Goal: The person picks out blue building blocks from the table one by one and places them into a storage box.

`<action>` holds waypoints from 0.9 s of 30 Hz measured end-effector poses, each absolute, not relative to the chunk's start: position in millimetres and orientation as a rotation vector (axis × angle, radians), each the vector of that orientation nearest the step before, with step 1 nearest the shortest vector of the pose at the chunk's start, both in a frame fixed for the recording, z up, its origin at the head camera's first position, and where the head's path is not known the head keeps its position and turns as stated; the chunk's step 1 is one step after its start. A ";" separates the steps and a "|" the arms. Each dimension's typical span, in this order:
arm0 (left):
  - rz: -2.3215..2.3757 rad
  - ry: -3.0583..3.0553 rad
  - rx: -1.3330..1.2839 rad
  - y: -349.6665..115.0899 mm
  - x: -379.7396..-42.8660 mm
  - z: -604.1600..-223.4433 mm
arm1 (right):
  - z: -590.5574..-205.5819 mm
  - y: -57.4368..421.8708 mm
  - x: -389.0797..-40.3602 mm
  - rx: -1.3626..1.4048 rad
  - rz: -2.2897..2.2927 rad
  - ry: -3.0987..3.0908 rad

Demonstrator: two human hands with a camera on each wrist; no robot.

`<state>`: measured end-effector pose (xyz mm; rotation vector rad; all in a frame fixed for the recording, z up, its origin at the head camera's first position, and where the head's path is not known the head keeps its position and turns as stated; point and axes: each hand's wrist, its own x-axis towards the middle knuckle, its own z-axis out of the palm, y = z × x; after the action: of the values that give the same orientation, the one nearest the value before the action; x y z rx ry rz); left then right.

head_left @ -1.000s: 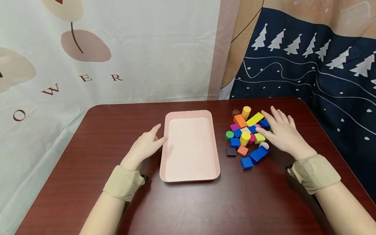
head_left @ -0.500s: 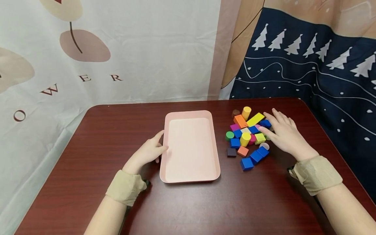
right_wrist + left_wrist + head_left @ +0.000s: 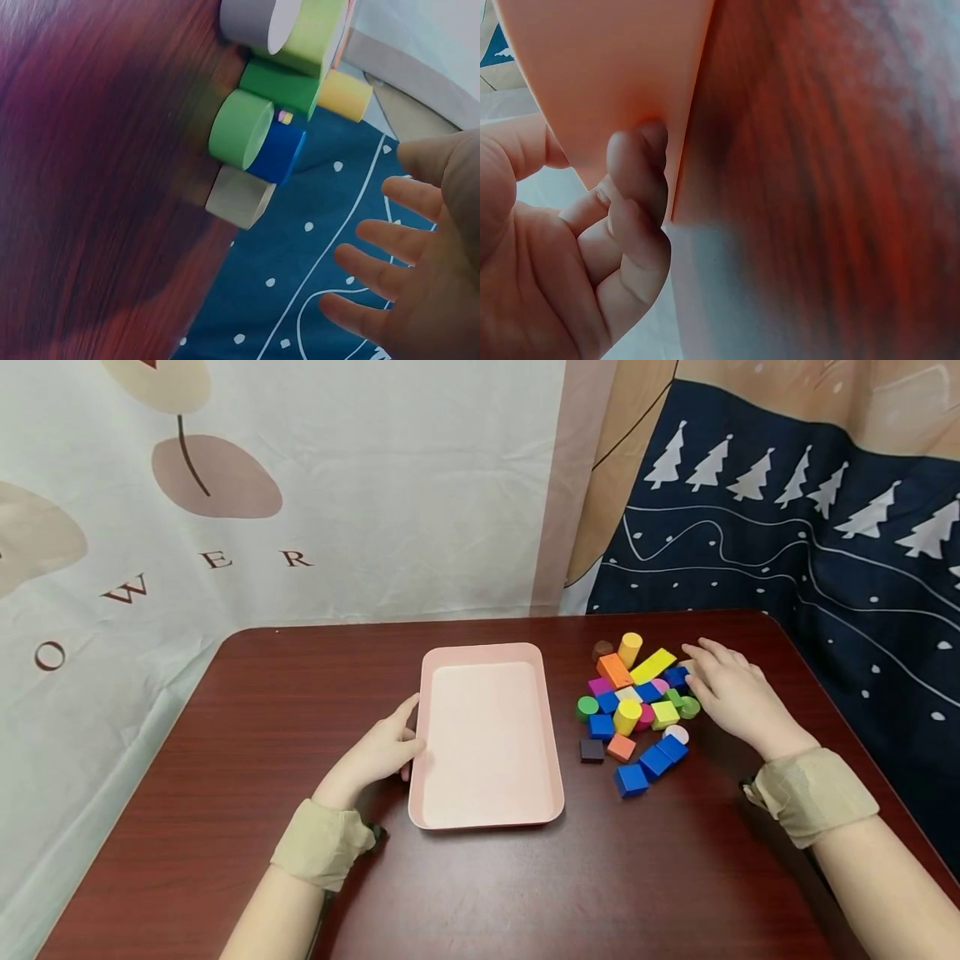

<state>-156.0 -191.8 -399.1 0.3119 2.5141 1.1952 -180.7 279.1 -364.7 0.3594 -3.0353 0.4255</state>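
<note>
A shallow pink tray (image 3: pixel 487 743) lies near the table's middle, with bare inside. My left hand (image 3: pixel 375 747) grips its left edge: the thumb is at the rim and curled fingers (image 3: pixel 637 180) press the outer wall in the left wrist view. To the tray's right spreads a cluster of coloured blocks, among them a yellow cylinder (image 3: pixel 627 717), an orange block (image 3: pixel 615 671) and a blue block (image 3: pixel 632 781). Beside the cluster's right side my right hand (image 3: pixel 738 697) hovers with extended fingers, holding nothing. A green cylinder (image 3: pixel 241 129) and a pale block (image 3: pixel 240 196) are nearest it.
The dark red wooden table (image 3: pixel 487 893) bears everything. Behind it hang a white printed cloth (image 3: pixel 390 493) and a navy cloth (image 3: pixel 750 543) with white trees. A dark block (image 3: pixel 592 751) sits at the cluster's near left.
My left hand has come down onto the tray's left edge and taken hold of it. My right hand has drawn slightly rightward from the blocks, uncovering green ones.
</note>
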 end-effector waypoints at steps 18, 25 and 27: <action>1.276 2.468 0.330 -190.6 -152.3 -401.4 | -374.4 293.4 -198.7 0.525 0.317 -3.037; 1.274 2.482 0.355 -189.2 -152.5 -402.8 | -379.1 296.0 -202.6 0.582 0.274 -3.049; 1.263 2.496 0.359 -189.1 -152.8 -402.9 | -379.1 295.6 -204.1 0.593 0.267 -3.047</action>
<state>-152.8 -189.1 -402.9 0.3592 2.4956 1.2634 -204.1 295.6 -379.1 0.5930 -3.0469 0.2672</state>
